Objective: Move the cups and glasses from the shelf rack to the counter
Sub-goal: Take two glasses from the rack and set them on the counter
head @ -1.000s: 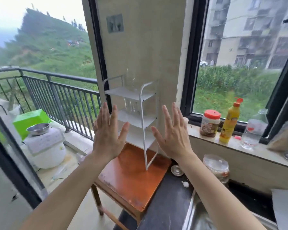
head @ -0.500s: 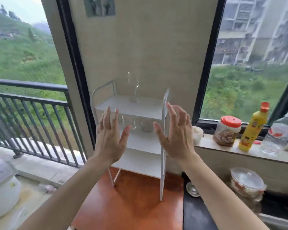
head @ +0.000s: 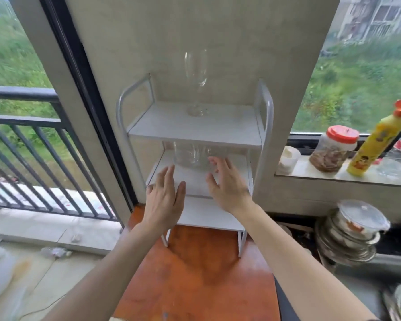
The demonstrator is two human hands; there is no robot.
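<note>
A white three-tier shelf rack [head: 264,105] stands on an orange-brown wooden table [head: 199,274] against the wall. A tall clear stemmed glass [head: 196,75] stands upright on the top tier. On the middle tier sit clear tumblers [head: 186,155], partly hidden under the top shelf; how many I cannot tell. My left hand [head: 164,200] is open, fingers apart, at the front edge of the middle tier. My right hand [head: 227,184] is open too, its fingertips close to the tumblers, holding nothing.
To the right, a window sill [head: 310,170] holds a small white cup [head: 288,157], a red-lidded jar [head: 333,148] and a yellow bottle [head: 375,144]. Below it, stacked metal bowls with a lidded container [head: 354,230] sit on the dark counter [head: 391,242]. A balcony railing [head: 33,144] is at left.
The view has come closer to the rack and tilted down. Both hands have moved forward and lowered from in front of the rack to the middle tier, still holding nothing.
</note>
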